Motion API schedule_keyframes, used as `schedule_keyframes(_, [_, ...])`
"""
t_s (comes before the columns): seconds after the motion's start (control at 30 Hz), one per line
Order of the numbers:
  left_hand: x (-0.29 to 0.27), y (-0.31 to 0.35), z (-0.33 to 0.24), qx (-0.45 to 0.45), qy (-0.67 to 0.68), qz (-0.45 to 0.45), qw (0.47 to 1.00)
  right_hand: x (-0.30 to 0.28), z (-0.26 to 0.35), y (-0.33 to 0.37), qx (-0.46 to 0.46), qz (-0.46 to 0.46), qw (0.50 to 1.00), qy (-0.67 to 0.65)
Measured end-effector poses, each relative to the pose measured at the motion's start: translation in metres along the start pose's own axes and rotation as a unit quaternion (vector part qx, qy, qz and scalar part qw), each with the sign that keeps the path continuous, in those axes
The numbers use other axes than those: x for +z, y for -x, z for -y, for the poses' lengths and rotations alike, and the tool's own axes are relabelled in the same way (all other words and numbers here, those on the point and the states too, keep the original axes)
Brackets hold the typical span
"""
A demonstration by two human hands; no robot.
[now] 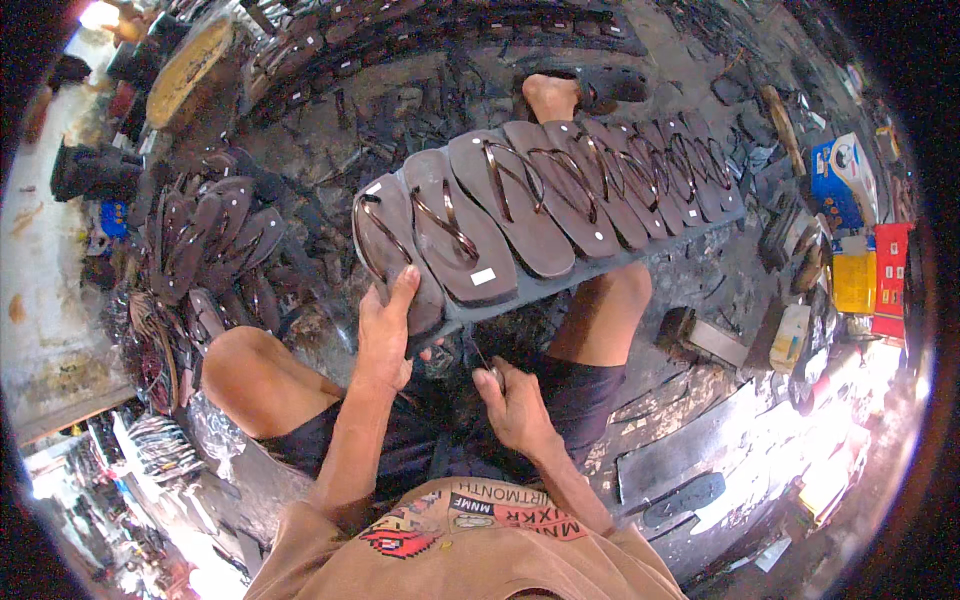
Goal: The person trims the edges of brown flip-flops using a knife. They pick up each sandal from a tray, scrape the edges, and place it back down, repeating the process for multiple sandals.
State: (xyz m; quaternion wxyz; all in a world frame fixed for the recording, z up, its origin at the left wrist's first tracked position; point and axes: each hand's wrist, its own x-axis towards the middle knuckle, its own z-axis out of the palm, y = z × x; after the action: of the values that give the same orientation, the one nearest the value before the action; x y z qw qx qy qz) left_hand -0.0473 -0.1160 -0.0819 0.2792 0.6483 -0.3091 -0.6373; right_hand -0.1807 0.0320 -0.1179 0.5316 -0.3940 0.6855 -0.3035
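A long row of brown flip-flops point(520, 215) with glossy dark straps lies side by side on a dark board point(600, 268) across my knees. At the near left end, my left hand point(385, 335) grips the heel of the first flip-flop point(378, 232), thumb on top and fingers curled below. A white sticker point(483, 276) marks the second one's heel. My right hand point(515, 405) is closed around a thin, narrow tool just below the board; its handle is hidden in my fingers, so its exact kind cannot be made out.
More brown flip-flops point(215, 235) are heaped at the left. Another row point(440, 40) stretches along the far side. Dark rubber scraps cover the floor. At the right are a blue box point(838, 185), a red box point(893, 280) and a grey block point(718, 342).
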Motion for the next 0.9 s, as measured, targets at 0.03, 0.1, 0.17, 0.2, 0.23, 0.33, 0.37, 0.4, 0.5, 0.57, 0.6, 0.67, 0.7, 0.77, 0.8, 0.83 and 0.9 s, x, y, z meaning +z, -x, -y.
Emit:
schedule_keyframes(0.03, [0.001,0.000,0.003,0.003,0.009,-0.008,1.000,-0.001,0.002,-0.015,0.000,0.015,1.000,0.004])
schedule_keyframes(0.1, [-0.005,0.003,0.012,-0.001,0.040,0.003,0.999,0.005,0.004,-0.040,0.004,0.050,0.999,0.011])
schedule_keyframes(0.17, [-0.006,0.005,0.016,-0.005,0.087,0.060,0.994,0.009,-0.015,-0.065,-0.158,0.002,0.987,0.011])
schedule_keyframes(0.2, [-0.008,0.008,0.012,-0.028,0.090,0.046,0.995,0.014,-0.025,-0.075,-0.240,-0.020,0.971,0.011])
schedule_keyframes(0.23, [-0.006,0.009,0.010,-0.045,0.098,0.022,0.994,0.019,-0.031,-0.085,-0.233,-0.017,0.971,0.039])
schedule_keyframes(0.33, [0.000,0.012,0.006,-0.088,0.122,-0.012,0.989,0.034,-0.045,-0.104,-0.269,-0.050,0.949,0.155])
schedule_keyframes(0.37, [-0.005,0.011,0.009,-0.095,0.129,0.002,0.987,0.043,-0.050,-0.112,-0.316,-0.088,0.920,0.213])
schedule_keyframes(0.4, [-0.008,0.009,0.010,-0.103,0.136,0.016,0.985,0.052,-0.055,-0.120,-0.361,-0.126,0.884,0.269])
schedule_keyframes(0.5, [-0.007,0.005,0.014,-0.105,0.155,0.020,0.982,0.075,-0.100,-0.149,-0.440,-0.258,0.798,0.321])
schedule_keyframes(0.57, [-0.007,0.007,0.012,-0.107,0.158,0.001,0.982,0.081,-0.093,-0.158,-0.414,-0.246,0.810,0.335])
schedule_keyframes(0.6, [-0.007,0.008,0.011,-0.108,0.161,-0.008,0.981,0.081,-0.089,-0.166,-0.390,-0.228,0.826,0.337])
schedule_keyframes(0.67, [-0.010,0.006,0.012,-0.102,0.142,-0.019,0.984,0.079,-0.069,-0.177,-0.314,-0.171,0.878,0.318])
schedule_keyframes(0.7, [-0.010,0.007,0.014,-0.099,0.133,-0.024,0.986,0.077,-0.058,-0.187,-0.267,-0.141,0.905,0.298])
schedule_keyframes(0.77, [-0.012,0.022,0.010,-0.096,0.128,-0.044,0.986,0.077,-0.036,-0.211,-0.164,-0.079,0.955,0.234])
schedule_keyframes(0.8, [-0.014,0.030,0.008,-0.091,0.123,-0.054,0.987,0.080,-0.027,-0.222,-0.120,-0.049,0.974,0.188])
schedule_keyframes(0.83, [-0.021,0.046,0.009,-0.086,0.132,-0.028,0.987,0.084,-0.017,-0.228,-0.082,-0.017,0.988,0.133])
schedule_keyframes(0.9, [-0.044,0.081,0.018,-0.076,0.144,0.027,0.986,0.087,-0.006,-0.221,-0.018,0.049,0.998,-0.027])
